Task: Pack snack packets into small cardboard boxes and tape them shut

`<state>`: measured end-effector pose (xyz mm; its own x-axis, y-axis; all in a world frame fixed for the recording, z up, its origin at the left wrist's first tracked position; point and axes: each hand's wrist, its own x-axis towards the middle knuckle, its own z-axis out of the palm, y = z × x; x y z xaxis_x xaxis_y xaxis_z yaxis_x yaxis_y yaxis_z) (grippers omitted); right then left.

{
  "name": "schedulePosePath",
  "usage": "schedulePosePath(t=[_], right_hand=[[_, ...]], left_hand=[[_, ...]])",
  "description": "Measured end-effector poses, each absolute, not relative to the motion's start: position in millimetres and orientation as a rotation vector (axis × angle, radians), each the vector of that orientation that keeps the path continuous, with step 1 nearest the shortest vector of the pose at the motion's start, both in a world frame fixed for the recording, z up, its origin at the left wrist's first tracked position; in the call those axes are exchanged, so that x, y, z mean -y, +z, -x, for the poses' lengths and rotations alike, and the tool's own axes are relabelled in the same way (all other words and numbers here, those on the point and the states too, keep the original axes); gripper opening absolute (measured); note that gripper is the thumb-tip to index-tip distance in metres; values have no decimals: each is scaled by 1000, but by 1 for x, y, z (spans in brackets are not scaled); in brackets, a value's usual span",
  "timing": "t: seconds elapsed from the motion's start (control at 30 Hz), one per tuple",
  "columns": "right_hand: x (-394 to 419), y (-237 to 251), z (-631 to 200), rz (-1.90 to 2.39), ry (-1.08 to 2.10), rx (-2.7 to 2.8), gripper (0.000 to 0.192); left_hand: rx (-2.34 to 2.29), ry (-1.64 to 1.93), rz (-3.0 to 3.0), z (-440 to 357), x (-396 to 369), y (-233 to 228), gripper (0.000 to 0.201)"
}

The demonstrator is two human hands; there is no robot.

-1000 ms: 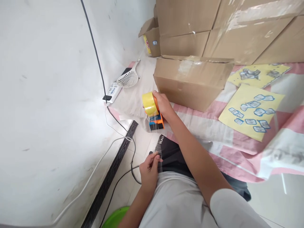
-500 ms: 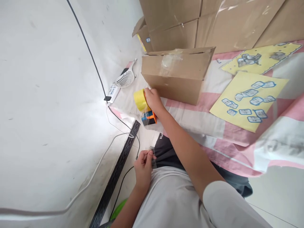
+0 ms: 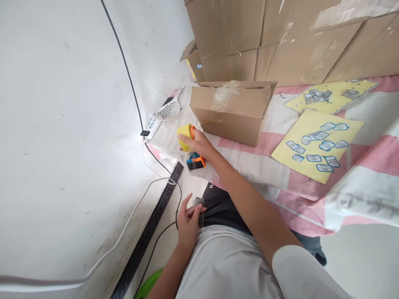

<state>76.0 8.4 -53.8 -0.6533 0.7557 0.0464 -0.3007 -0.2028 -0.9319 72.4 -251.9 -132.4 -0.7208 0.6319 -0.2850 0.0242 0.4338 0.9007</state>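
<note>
My right hand (image 3: 202, 144) is closed around a tape dispenser (image 3: 195, 161) with an orange frame and a blue and black head. Its yellow tape roll (image 3: 184, 137) sits under my fingers, at the near left edge of the cloth-covered surface. Lower down, in front of my dark shorts, my left hand (image 3: 188, 222) pinches a short strip of clear tape (image 3: 201, 216) between thumb and fingers, the index finger lifted. Just beyond my right hand stands a cardboard box (image 3: 229, 120) with clear tape across its top edge.
A white slotted ladle (image 3: 169, 110) lies over a white power strip (image 3: 151, 126) by the wall. Large taped cartons (image 3: 227, 29) stand at the back. On the pink and white cloth (image 3: 277, 143) lies a yellow sheet (image 3: 314, 145) with blue-edged labels. Cables (image 3: 124, 62) run along the wall.
My right hand has shifted its fingers forward over the yellow roll. My left index finger has lifted away, while the strip stays pinched. The whole view has tilted slightly.
</note>
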Motion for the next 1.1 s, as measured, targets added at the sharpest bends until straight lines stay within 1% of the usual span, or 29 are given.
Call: schedulePosePath(t=[0.1,0.17,0.27,0.4,0.47,0.53,0.63,0.73,0.83,0.9,0.97,1.03,1.1], right_hand=[[-7,-52,-73,482,1972,1390,34],[-9,-50,-68,503,1974,1341,31],[-12,-46,-55,509,1956,1277,27],[-15,-35,-33,554,1856,1313,23],[-17,-26,-21,577,1899,1286,24],[-18,-17,-10,596,2015,1196,26],[-17,-8,2,679,2146,1083,28],[-17,-8,1,775,2260,1006,28],[-24,4,-16,709,2326,912,26],[-30,24,-31,641,2248,859,28],[-35,49,-41,615,2107,914,30],[-36,69,-40,579,2006,1081,27],[-37,77,-28,558,1953,1242,24]], left_hand=[[-2071,1284,-583,-67,251,-130,45],[-2064,1293,-604,-64,249,-124,40],[-2040,1315,-566,-57,246,-105,41],[-1954,1210,-544,-45,250,-67,44],[-1978,1217,-570,-35,252,-56,43],[-1999,1265,-596,-23,248,-57,42],[-1993,1335,-678,1,231,-76,39],[-2043,1385,-784,24,212,-106,35],[-2049,1344,-786,33,210,-141,40],[-2047,1314,-728,30,224,-166,50],[-2064,1316,-627,26,243,-189,58],[-2062,1330,-544,25,257,-205,62],[-2043,1346,-493,32,261,-211,62]])
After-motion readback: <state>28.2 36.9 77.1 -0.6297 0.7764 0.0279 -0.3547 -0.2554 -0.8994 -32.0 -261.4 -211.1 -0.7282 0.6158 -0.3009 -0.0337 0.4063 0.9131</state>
